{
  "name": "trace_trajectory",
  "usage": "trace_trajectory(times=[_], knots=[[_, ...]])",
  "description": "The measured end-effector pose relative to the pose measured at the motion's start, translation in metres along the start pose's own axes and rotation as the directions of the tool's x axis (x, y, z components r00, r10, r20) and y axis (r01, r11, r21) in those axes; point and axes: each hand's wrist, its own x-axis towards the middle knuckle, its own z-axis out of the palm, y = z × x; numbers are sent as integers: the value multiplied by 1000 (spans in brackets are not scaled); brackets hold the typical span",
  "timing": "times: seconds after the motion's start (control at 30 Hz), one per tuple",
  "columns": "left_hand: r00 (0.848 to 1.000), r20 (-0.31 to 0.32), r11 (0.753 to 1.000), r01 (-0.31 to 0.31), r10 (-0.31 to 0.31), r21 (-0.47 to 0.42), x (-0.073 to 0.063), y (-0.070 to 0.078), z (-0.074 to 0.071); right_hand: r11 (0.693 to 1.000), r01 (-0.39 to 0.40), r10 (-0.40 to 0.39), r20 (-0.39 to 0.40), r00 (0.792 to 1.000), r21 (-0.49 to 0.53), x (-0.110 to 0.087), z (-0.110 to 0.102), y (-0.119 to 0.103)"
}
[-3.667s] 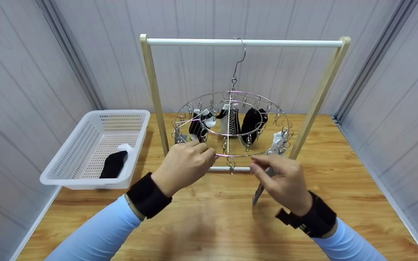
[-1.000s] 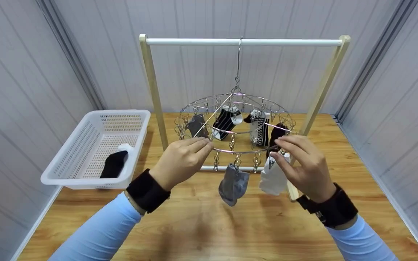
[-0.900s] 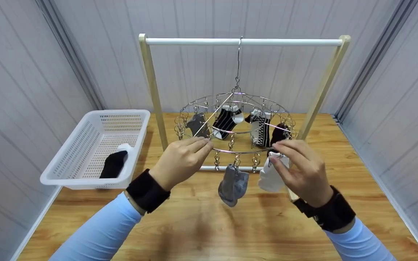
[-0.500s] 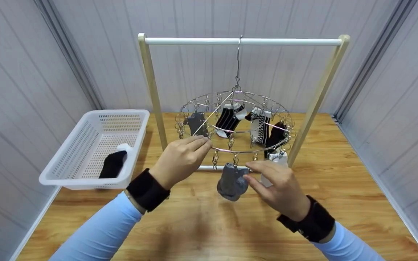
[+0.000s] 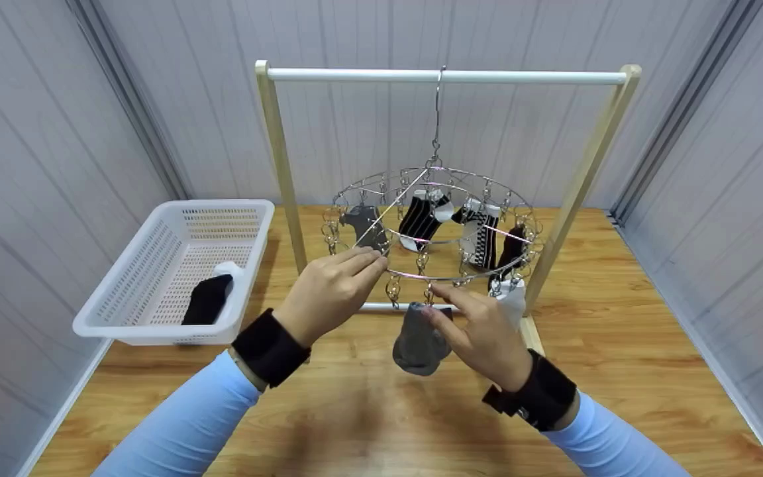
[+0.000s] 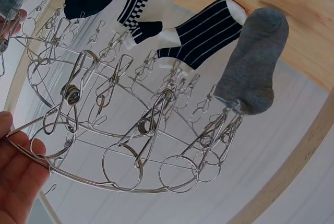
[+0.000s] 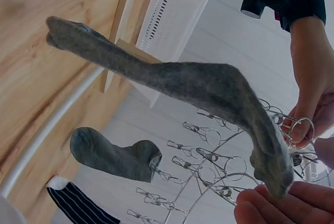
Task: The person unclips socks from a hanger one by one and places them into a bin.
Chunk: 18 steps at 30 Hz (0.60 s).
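Now, right grip [image 5: 487,331]: at the front grey sock [image 5: 418,348]; thumb and fingers parted about the clip [image 5: 428,291] and sock top, no firm pinch visible.
Left grip [image 5: 332,291]: pinching the near edge of the wire ring [image 5: 414,275], same spot as a second ago.
Front grey sock: hanging below the ring's near edge, over the wood surface [image 5: 620,371].
Just changed: right grip has come off the white sock [image 5: 512,306] and across to the grey one. White sock stays up with no hand on it.
Means: my read, white sock is secure and attention is on the grey sock's fastening; left grip likely steadies the ring.
Ring, farther round, left to right: second grey sock [image 5: 363,222], striped sock [image 5: 421,222], checked sock [image 5: 479,238], dark sock [image 5: 511,248].
Rail [image 5: 527,77]: carries the ring by a hook [image 5: 438,106].
Basket [image 5: 156,332]: far left, contents unchanged; black cloth [image 5: 208,300] plus white cloth [image 5: 228,269], one piece or two unclear.
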Motion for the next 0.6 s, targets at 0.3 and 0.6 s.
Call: trace_trajectory(times=[0.3,0.6], knots=[[998,-55,999,21,-23,-42,-4,-2,5,990,-22,19,21,1000,138,12,4,2],[990,-104,994,92,-97,-53,-8,1,3,991,-47,43,36,998,125,17,3,0]])
